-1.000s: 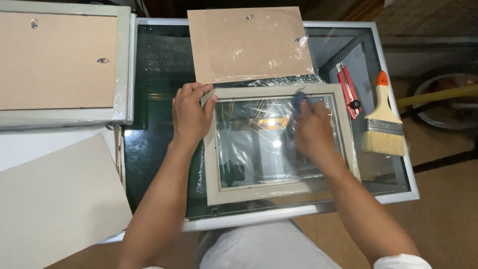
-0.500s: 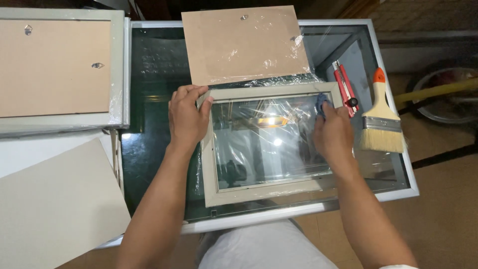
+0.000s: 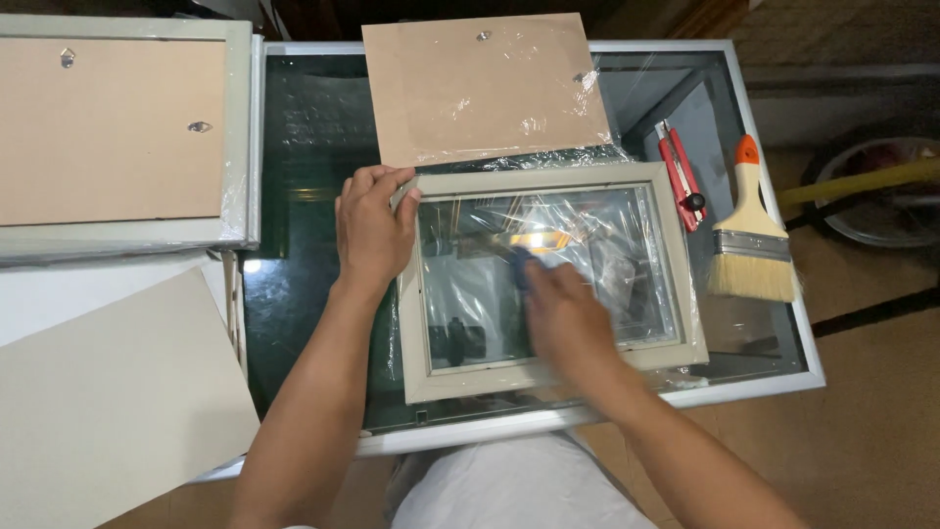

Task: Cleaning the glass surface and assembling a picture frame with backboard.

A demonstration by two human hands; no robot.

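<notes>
Two bare hands are seen at work on a pale picture frame (image 3: 548, 372) lying flat in the middle of the picture, on a dark glass-topped surface (image 3: 304, 294) with a white rim. The left hand (image 3: 372, 230) is laid on the frame's upper left corner, its grip closed around that corner with the fingers curled over the top rail. The right hand (image 3: 568, 318) is blurred over the lower middle of the frame's glass pane (image 3: 617, 264); a small blue thing (image 3: 522, 266), perhaps a cloth, is held at its fingertips and pressed to the glass, though how tightly the grip is closed cannot be told. Clear plastic film is seen crumpled on and around the pane. A brown backing board (image 3: 480, 83) is placed just above the frame, at the top centre, its lower edge next to the frame's top rail. To the right of the frame a red utility knife (image 3: 682, 176) is laid, and further right a paintbrush (image 3: 752, 235) with an orange-tipped handle. A second frame (image 3: 117, 127), back side up, is seen at the upper left, and a grey board (image 3: 108, 392) at the lower left
</notes>
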